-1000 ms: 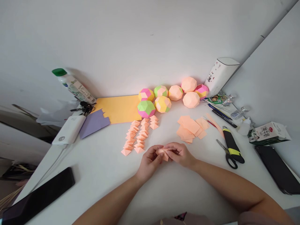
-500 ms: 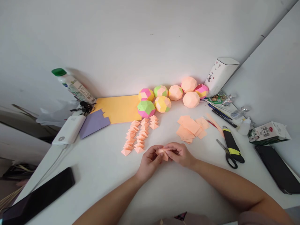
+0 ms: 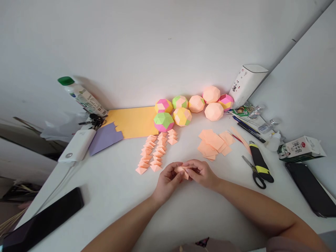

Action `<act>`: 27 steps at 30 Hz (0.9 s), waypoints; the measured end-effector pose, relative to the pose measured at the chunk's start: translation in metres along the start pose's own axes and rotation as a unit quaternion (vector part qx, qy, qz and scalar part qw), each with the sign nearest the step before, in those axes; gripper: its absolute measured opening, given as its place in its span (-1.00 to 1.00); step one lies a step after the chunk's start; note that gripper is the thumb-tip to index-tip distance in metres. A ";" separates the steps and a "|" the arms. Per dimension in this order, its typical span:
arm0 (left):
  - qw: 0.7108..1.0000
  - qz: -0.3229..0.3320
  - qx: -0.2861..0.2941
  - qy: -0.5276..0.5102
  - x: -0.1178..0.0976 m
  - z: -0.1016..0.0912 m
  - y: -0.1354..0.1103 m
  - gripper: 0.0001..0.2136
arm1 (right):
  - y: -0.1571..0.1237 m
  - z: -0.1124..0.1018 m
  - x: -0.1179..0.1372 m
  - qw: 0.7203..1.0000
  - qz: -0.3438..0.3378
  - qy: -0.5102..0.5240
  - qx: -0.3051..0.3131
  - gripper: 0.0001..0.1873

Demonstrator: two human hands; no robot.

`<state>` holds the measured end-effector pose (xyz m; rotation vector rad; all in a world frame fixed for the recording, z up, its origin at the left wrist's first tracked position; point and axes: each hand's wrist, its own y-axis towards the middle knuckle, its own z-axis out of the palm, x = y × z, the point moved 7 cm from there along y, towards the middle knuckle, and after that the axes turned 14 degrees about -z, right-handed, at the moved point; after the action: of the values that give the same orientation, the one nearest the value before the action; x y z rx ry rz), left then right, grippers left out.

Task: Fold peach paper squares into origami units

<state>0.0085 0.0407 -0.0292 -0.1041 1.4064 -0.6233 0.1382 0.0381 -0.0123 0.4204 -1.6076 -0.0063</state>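
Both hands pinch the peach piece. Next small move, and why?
Probably finish the crease and lay the piece at the near end of the folded rows: left hand and right hand pinch it, already partly folded, and the rows lie just beyond, left of the flat squares.

Your left hand (image 3: 168,180) and right hand (image 3: 201,172) meet in front of you, fingers bent and pinched tight, tips touching, while your bare left arm (image 3: 123,229) and right arm (image 3: 259,208) reach in from below.

No text can be read; the carton's (image 3: 301,148) red print is too blurred.
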 end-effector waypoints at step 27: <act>1.000 0.012 0.014 0.010 -0.006 0.005 -0.001 -0.79 | -0.001 0.009 0.007 0.996 -0.048 -0.068 0.042 -0.88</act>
<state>0.0127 0.0413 -0.0230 -0.0581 1.4166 -0.6255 0.1293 0.0328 -0.0065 0.5729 -1.7236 -0.0414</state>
